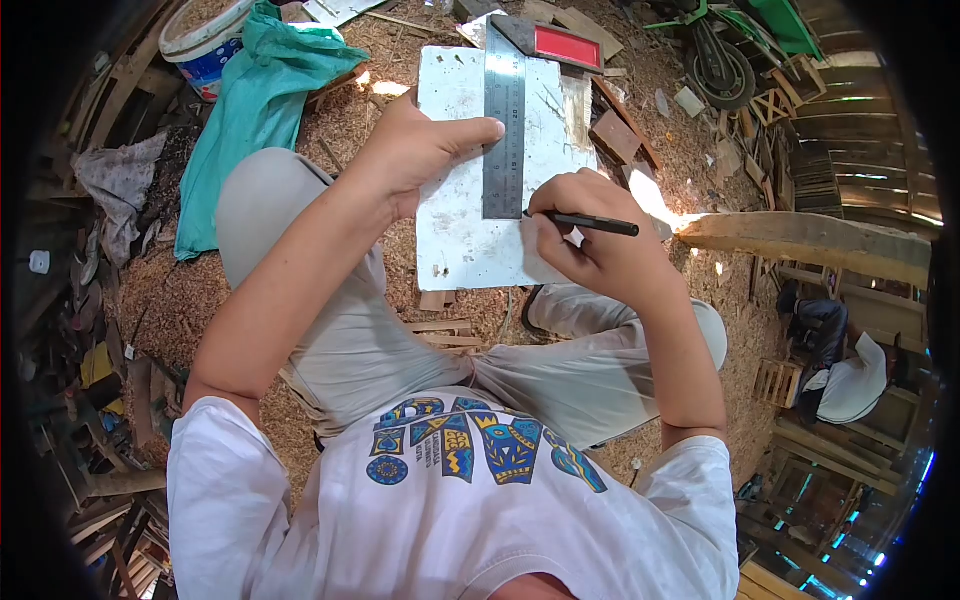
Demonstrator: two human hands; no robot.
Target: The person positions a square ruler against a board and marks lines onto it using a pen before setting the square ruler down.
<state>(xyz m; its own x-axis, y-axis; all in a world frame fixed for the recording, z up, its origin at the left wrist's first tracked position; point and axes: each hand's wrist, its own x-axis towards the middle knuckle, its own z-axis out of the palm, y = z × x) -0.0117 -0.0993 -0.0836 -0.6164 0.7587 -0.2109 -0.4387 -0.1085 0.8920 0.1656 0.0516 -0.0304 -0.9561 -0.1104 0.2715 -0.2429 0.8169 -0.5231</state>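
A white painted board [450,235], with scuffs and specks on its face, lies in front of me above my lap. On it rests a try square [503,180] with a steel ruled blade and a dark and red stock at the far end. My left hand [415,145] grips the board's left edge, its thumb pressing on the blade and its other fingers hidden beneath the board. In my right hand [600,235] is a black pen [595,222], its tip at the lower right corner of the blade.
Wood shavings and scraps cover the ground. A teal sack [250,130] hangs by a white and blue bucket [205,45] at upper left. A wooden beam [800,240] juts in from the right. Another person [850,385] sits at far right.
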